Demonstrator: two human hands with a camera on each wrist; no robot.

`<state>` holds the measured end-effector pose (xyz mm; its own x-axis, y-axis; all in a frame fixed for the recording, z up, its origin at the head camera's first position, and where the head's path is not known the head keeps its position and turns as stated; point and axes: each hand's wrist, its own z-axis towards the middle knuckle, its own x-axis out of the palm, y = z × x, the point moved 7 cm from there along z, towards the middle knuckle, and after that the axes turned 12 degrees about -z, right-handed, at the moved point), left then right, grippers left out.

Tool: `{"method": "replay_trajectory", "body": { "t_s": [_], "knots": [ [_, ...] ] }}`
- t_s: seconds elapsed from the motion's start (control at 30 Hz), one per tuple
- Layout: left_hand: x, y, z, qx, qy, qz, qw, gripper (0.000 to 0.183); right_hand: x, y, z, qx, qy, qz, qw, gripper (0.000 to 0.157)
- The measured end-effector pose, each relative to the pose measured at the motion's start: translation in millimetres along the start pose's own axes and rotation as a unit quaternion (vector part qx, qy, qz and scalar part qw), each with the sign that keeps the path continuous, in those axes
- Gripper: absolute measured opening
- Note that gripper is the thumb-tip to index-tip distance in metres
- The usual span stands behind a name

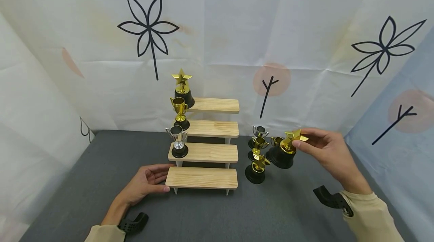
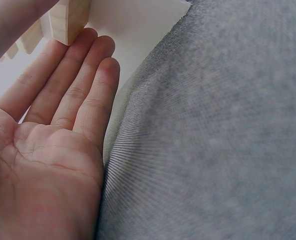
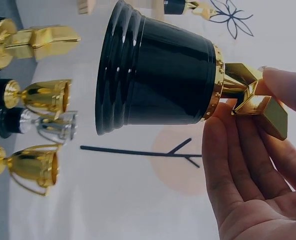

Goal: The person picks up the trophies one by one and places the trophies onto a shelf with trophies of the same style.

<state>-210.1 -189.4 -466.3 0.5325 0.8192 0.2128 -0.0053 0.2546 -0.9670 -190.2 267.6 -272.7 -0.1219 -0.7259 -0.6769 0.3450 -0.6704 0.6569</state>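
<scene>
My right hand (image 1: 327,155) pinches a gold star trophy (image 1: 283,155) by its star, between thumb and fingers. Its black base hangs tilted above the table, as the star trophy (image 3: 162,72) in the right wrist view also shows. My left hand (image 1: 145,183) rests at the left end of a wooden step stand's lowest shelf (image 1: 201,178), with fingers extended and touching the wood (image 2: 68,20). On the shelves above, at their left ends, stand a silver cup trophy (image 1: 178,142), a gold cup trophy (image 1: 180,112) and another star trophy (image 1: 183,89) at the top.
Right of the stand, a silver cup (image 1: 260,132), a gold cup (image 1: 259,144) and a small star trophy (image 1: 257,168) stand on the grey table (image 1: 271,215). Another gold cup (image 1: 276,141) is partly hidden behind the held trophy. A white patterned cloth (image 1: 223,27) hangs behind.
</scene>
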Motion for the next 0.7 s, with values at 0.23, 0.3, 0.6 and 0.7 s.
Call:
{"method": "replay_trajectory", "body": {
  "t_s": [0.23,0.3,0.6,0.7],
  "knots": [
    [-0.3,0.2,0.5,0.001,0.001,-0.003,1.0,0.073,1.9,15.2,13.9,0.0,0.006,-0.008,1.0,0.032],
    [-0.7,0.7,0.7,-0.001,-0.001,-0.002,1.0,0.073,3.3,20.4,19.4,-0.006,0.008,0.002,1.0,0.031],
    [-1.6,1.4,0.6,-0.006,-0.007,-0.002,1.0,0.073,13.9,44.9,49.8,-0.026,0.025,0.035,0.999,0.032],
    [-1.3,1.1,0.2,-0.004,-0.005,-0.003,1.0,0.072,20.2,51.8,61.6,-0.025,0.037,0.05,0.998,0.032]
  ]
}}
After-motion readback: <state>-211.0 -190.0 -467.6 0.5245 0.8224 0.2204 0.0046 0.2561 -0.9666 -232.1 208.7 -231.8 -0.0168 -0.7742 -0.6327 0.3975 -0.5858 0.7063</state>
